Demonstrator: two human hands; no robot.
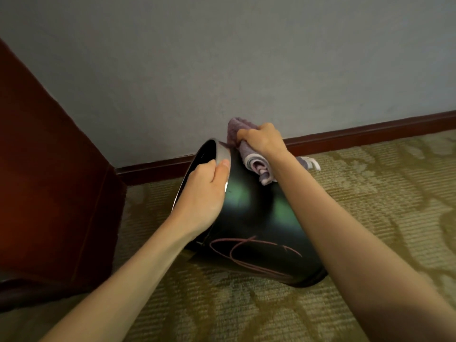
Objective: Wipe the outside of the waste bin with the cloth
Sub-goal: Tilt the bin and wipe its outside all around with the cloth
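Observation:
A dark glossy waste bin [256,218] with a thin pink line drawing stands tilted on the carpet, its silver-rimmed mouth turned to the upper left. My left hand [204,193] grips the rim, thumb on the outside, fingers hidden inside. My right hand [261,139] holds a bunched purple cloth [256,164] pressed on the bin's upper outer wall, near the rim. Part of the cloth sticks up behind my fingers.
A grey wall [222,70] with a dark red skirting board [370,134] runs close behind the bin. A dark red wooden cabinet side [44,181] stands at the left. Patterned yellow-green carpet [246,312] covers the floor.

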